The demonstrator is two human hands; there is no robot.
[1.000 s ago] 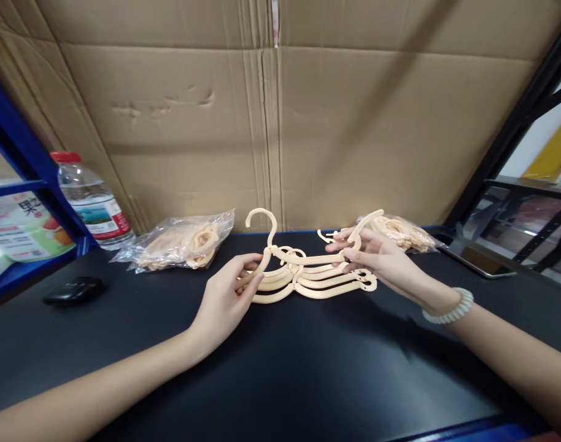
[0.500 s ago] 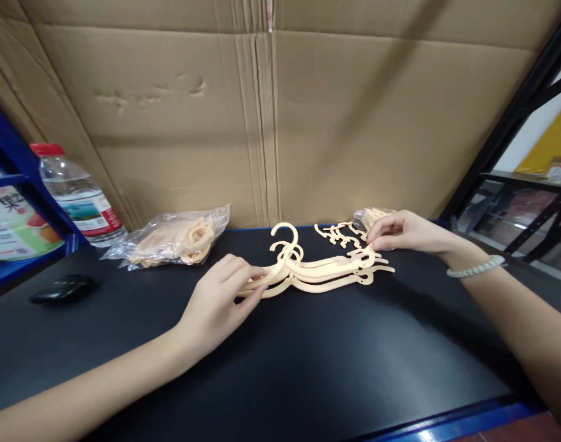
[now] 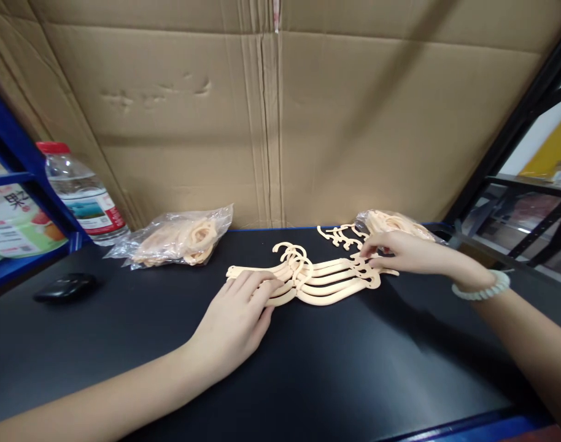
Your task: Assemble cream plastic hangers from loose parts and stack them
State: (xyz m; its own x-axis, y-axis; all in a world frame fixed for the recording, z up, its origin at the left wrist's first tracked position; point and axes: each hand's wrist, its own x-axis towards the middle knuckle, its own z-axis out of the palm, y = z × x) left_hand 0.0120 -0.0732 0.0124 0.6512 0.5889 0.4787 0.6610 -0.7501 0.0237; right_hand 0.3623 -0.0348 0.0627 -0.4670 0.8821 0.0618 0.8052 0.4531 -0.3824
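Note:
A stack of several cream plastic hangers [image 3: 324, 283] lies flat on the black table [image 3: 308, 374]. My left hand [image 3: 237, 319] rests on the stack's left ends, fingers stretched over them. My right hand [image 3: 402, 253] touches the stack's right ends with its fingertips pressed together; a bead bracelet [image 3: 480, 290] is on that wrist. A few loose hangers [image 3: 340, 235] lie just behind the stack.
A clear bag of hangers [image 3: 177, 239] lies at the back left and another bag [image 3: 391, 222] at the back right. A water bottle [image 3: 80, 195] stands by a blue shelf frame [image 3: 13, 147]. A black object [image 3: 64, 286] lies at left. Cardboard [image 3: 280, 116] walls the back.
The hanger held up between both hands a second ago now lies flat on the stack. Both hands have dropped onto the stack's ends.

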